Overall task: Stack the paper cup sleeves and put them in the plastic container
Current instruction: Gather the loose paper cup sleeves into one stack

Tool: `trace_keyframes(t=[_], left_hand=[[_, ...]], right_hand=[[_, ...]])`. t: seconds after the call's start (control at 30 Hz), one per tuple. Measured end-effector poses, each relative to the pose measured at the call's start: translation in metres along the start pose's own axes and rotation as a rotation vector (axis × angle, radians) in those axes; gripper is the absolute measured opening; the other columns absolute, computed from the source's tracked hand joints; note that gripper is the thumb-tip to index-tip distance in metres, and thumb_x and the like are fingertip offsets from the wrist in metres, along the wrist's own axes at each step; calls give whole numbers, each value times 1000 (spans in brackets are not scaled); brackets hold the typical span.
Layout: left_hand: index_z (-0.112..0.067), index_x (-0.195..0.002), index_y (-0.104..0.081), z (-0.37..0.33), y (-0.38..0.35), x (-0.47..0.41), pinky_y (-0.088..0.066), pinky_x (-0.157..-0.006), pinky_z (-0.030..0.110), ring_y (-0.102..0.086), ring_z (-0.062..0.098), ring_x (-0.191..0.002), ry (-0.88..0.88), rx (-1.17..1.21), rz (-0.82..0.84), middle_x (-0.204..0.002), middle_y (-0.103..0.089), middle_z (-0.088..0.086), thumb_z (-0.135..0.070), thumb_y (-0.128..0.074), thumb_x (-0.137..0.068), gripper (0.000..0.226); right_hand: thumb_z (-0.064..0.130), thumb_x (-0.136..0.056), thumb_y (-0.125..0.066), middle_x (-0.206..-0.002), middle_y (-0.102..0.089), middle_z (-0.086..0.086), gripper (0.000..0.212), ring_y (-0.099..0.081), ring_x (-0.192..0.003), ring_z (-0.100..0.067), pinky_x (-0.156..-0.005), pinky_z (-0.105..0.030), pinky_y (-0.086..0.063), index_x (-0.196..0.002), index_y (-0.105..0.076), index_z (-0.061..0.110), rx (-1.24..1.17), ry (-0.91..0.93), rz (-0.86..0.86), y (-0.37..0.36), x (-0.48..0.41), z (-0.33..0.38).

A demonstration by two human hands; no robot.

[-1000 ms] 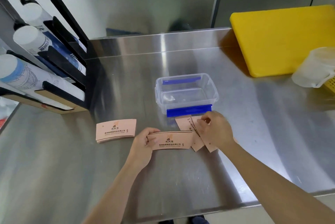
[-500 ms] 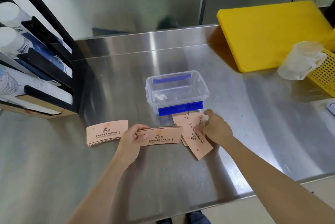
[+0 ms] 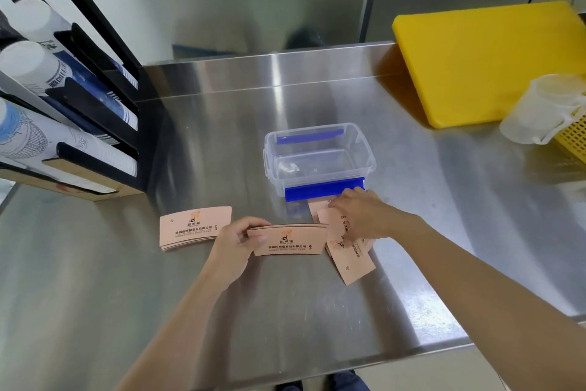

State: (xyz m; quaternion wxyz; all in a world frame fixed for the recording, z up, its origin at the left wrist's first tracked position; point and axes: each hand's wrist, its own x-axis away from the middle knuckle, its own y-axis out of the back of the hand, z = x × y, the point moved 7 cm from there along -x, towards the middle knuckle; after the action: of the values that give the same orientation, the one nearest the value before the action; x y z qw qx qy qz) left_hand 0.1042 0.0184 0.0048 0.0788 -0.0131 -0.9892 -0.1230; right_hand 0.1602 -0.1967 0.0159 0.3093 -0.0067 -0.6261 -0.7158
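A clear plastic container (image 3: 367, 159) with blue clips stands in the middle of the steel counter, nothing in it. My left hand (image 3: 233, 246) grips a small stack of flattened pink cup sleeves (image 3: 291, 240) by its left end, just in front of the container. My right hand (image 3: 361, 214) lies fingers-down on several loose sleeves (image 3: 352, 259) fanned out at the container's front right corner; whether it grips one is unclear. A second neat pile of sleeves (image 3: 193, 227) rests on the counter to the left.
A black rack (image 3: 95, 111) holding paper cup stacks fills the left side. A yellow cutting board (image 3: 482, 61) leans at the back right, with a translucent measuring jug (image 3: 539, 108) and a yellow basket (image 3: 575, 140) beside it. The counter's front edge (image 3: 412, 352) is close.
My right hand has slid back over the loose sleeves toward the container's blue clip, uncovering the nearest one. My left hand keeps hold of its stack.
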Motion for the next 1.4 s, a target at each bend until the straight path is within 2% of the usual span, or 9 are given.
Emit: trace_keyframes(t=[0.13,0.27,0.5,0.63,0.83,1.0,1.17,1.33,1.4], left_hand=[[-30,-77,-66,0,6,1,-46,-77,22,-59,17,-83,-33,-52,-42,-91,-66,9,8,-62,-74,39],[-30,-73,-68,2,12,2,-46,-79,32,-60,24,-82,-4,-9,-69,-85,-67,7,9,-65,-72,40],[-36,-62,-67,8,11,-1,-47,-72,38,-58,23,-72,47,15,-88,-69,-68,-7,6,-70,-68,43],[-30,-68,-59,2,11,-1,-46,-72,32,-57,21,-78,-5,0,-114,-85,-63,-4,7,-69,-68,38],[-19,-72,-53,10,15,0,-39,-51,24,-51,19,-59,54,87,-135,-55,-67,-7,12,-63,-73,33],[-18,-72,-53,11,16,2,-42,-56,26,-59,2,-54,57,93,-143,-55,-68,-17,13,-63,-73,32],[-18,-71,-55,11,13,0,-44,-54,18,-60,6,-56,55,105,-119,-57,-68,-6,13,-64,-71,32],[-20,-75,-58,12,3,-3,-48,-61,22,-59,13,-60,58,124,-49,-60,-71,-5,11,-70,-66,34],[-20,-73,-60,13,-1,-5,-46,-61,24,-58,12,-58,63,116,-19,-57,-72,-8,8,-73,-63,32]], right_hand=[[16,-77,-70,-84,-59,4,13,-58,-79,-16,-64,-19,-44,-88,-62,15,-354,-59,-41,23,7,-9],[11,-83,-65,-75,-62,-4,6,-54,-52,-12,-44,-10,-43,-81,-60,7,-605,-141,-343,65,17,-31],[0,-83,-61,-86,-69,-14,25,-63,-77,-20,-73,-30,-51,-70,-57,21,-925,-46,-191,25,16,-8],[4,-87,-57,-100,-71,-18,10,-63,-84,-22,-80,-37,-51,-92,-64,0,-958,-100,-97,-14,11,3],[2,-84,-53,-101,-68,-1,27,-62,-91,-18,-75,-18,-46,-105,-68,12,-562,-2,-54,-11,5,9],[4,-81,-54,-121,-54,7,52,-47,-107,-15,-84,-26,-41,-125,-50,30,-215,4,-28,3,6,-7],[21,-72,-69,-114,-52,6,52,-46,-108,-16,-91,-30,-27,-116,-44,32,132,-97,81,-11,12,-39],[21,-83,-54,-107,-63,0,19,-51,-92,-16,-83,-28,-28,-102,-52,21,14,-181,68,-14,12,-52],[14,-89,-43,-99,-63,3,19,-55,-85,-16,-80,-28,-44,-100,-55,23,-182,-200,24,-7,15,-49]])
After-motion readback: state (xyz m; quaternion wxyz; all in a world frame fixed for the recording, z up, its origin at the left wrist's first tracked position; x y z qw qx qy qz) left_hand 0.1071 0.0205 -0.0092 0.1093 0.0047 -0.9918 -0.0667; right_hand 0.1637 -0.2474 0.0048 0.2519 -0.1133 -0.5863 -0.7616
